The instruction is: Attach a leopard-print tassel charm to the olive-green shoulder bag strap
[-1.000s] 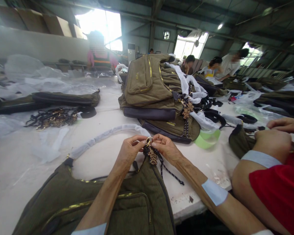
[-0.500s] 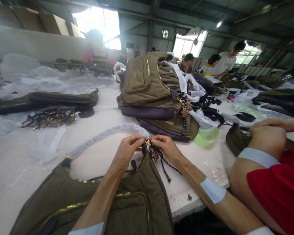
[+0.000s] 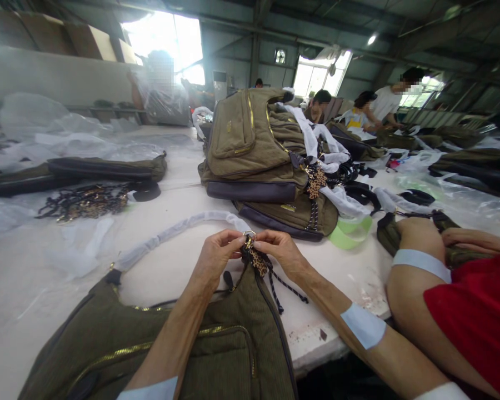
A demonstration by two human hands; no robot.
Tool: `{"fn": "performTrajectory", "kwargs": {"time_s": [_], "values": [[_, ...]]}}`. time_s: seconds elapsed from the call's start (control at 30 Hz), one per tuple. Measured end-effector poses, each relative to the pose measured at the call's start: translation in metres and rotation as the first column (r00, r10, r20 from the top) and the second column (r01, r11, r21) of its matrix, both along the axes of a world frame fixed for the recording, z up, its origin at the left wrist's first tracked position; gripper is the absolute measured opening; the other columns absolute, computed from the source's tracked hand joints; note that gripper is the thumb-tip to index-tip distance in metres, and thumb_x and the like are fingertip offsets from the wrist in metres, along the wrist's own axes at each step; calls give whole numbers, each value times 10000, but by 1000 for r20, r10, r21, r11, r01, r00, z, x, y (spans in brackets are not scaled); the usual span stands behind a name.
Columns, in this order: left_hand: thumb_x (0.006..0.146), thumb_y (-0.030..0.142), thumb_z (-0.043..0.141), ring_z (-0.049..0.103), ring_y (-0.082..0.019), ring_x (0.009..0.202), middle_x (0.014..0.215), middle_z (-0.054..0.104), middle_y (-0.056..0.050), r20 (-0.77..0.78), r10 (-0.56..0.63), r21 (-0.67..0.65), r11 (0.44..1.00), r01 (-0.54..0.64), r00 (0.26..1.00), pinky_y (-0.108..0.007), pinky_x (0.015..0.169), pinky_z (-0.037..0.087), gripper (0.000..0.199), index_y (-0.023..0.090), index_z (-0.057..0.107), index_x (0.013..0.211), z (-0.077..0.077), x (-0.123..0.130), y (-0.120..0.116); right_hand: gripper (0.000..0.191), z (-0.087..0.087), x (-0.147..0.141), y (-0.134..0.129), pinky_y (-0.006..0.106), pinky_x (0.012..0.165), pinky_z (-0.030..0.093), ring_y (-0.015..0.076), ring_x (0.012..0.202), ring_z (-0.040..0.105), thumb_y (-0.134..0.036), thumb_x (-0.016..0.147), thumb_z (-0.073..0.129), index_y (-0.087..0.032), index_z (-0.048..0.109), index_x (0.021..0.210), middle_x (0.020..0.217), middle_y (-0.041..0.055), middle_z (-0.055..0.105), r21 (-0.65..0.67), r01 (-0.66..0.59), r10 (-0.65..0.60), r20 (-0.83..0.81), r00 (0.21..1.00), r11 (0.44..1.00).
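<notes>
An olive corduroy handbag (image 3: 229, 311) with gold zips lies in front of me, its handle (image 3: 158, 239) wrapped in white paper. At the handle's right end is a gold ring (image 3: 249, 233). My left hand (image 3: 221, 253) pinches at the ring's left side, fingers closed. From the right, my right hand (image 3: 281, 250) pinches the metal clasp of a leopard-print charm (image 3: 258, 263), which hangs over the bag's corner with dark, white-flecked cords (image 3: 277, 289). My fingertips partly cover the clasp, so I cannot tell whether it is hooked on.
A stack of similar bags (image 3: 250, 144) stands ahead. On the left lie a heap of charms (image 3: 85, 201), flat bags (image 3: 108, 166) and clear plastic (image 3: 37, 116). A co-worker's arm in a red sleeve (image 3: 475, 311) reaches over another bag at right. More people work behind.
The ring now shows more upright between my fingertips, and the charm and its cords have swung slightly left. At right, the co-worker's arm has shifted. A person behind now has clear plastic in front.
</notes>
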State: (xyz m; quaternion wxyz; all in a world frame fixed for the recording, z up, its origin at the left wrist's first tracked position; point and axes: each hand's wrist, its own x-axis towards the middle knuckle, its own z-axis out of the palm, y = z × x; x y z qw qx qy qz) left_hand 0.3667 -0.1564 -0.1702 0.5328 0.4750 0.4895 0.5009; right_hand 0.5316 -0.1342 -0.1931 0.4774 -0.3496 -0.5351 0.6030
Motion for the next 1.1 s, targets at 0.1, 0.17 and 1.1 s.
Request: {"fn": "performTrajectory", "kwargs": {"time_s": [0.1, 0.17, 1.1], "values": [[667, 377, 696, 578, -135, 657, 726, 656, -13, -72, -7, 31, 999, 10, 997, -245, 623, 461, 283, 170, 660, 856, -1, 1, 1, 218, 0, 0, 0, 287, 743, 463, 143, 722, 612, -326, 672, 741, -179, 721, 831, 811, 21, 705, 44, 46, -46, 3, 999, 998], [678, 384, 683, 570, -133, 645, 710, 649, -10, -113, -19, 61, 998, 26, 993, -239, 614, 451, 279, 174, 662, 861, -1, 2, 1, 224, 1, 1, 0, 283, 733, 461, 148, 736, 608, -341, 698, 719, -177, 723, 851, 814, 21, 700, 94, 58, -61, 23, 998, 994], [766, 237, 574, 629, -152, 645, 686, 657, 16, -327, 73, 302, 953, 31, 942, -243, 616, 449, 122, 200, 518, 867, -3, 4, -1, 370, -3, -5, -1, 220, 686, 381, 88, 718, 505, -294, 662, 768, -213, 634, 997, 789, -35, 556, 9, -163, 163, -87, 983, 987]]}}
